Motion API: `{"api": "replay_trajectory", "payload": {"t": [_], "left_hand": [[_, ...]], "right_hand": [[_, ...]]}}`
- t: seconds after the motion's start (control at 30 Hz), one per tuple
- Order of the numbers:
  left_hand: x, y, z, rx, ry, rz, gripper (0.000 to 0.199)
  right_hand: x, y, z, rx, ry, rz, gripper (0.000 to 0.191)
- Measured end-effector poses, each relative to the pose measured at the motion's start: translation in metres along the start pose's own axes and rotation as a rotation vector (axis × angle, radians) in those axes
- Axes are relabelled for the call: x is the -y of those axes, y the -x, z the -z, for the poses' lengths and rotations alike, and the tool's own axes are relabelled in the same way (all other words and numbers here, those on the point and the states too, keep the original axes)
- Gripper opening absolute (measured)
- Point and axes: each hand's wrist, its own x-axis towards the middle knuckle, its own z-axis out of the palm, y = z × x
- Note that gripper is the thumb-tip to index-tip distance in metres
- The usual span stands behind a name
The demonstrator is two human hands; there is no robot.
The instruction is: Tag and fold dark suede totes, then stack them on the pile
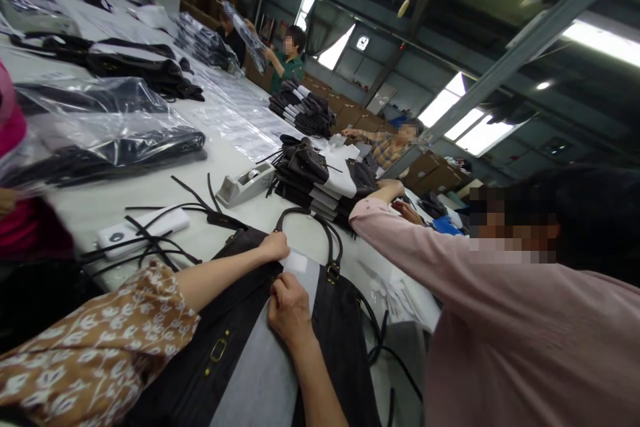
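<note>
A black handbag (345, 327) with brass-coloured buckles lies flat before me, a pale paper band (260, 353) running down its middle. At the bag's top edge my left hand (275, 247) is closed in a pinch, left of a small white square (299, 261) on the band. Just below it my right hand (291, 307) has its fingers curled in on the band near the same edge. The fingertips of both hands are partly hidden. Beyond them a looped handle (333, 240) stands up from the bag.
Left of the bag are loose black straps (150, 233) over a white box (175, 220), and a tape dispenser (245, 183). Stacked bags (320, 180) stand behind. A co-worker in a pink shirt (525, 333) reaches across on the right. Plastic-wrapped bags (125, 133) cover the left table.
</note>
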Motion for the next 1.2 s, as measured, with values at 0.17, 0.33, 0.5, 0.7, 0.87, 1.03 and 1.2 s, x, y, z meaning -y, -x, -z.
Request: {"api": "replay_trajectory", "payload": {"t": [0.17, 0.33, 0.5, 0.7, 0.87, 1.03, 1.2], "left_hand": [[0.01, 0.007, 0.004, 0.012, 0.118, -0.06, 0.018], [0.027, 0.021, 0.017, 0.123, 0.219, -0.066, 0.013], [0.027, 0.023, 0.013, 0.149, 0.237, -0.038, 0.007], [0.018, 0.009, 0.017, 0.191, 0.178, -0.015, 0.008], [0.007, 0.0, 0.019, 0.127, 0.153, 0.031, 0.012], [0.008, 0.002, 0.007, 0.067, 0.151, 0.001, 0.019], [0.012, 0.009, 0.017, 0.008, 0.1, -0.141, 0.03]], "right_hand": [[-0.002, 0.001, -0.004, -0.003, -0.011, -0.016, 0.017], [-0.001, 0.003, -0.004, 0.006, -0.043, -0.033, 0.015], [-0.001, 0.003, -0.004, 0.03, -0.04, -0.044, 0.014], [-0.002, 0.004, -0.004, 0.033, -0.057, -0.047, 0.014], [-0.003, 0.005, -0.005, 0.025, -0.072, -0.057, 0.015], [-0.004, 0.004, -0.008, 0.02, -0.093, -0.062, 0.014], [-0.004, 0.006, -0.007, -0.012, -0.132, -0.042, 0.019]]}}
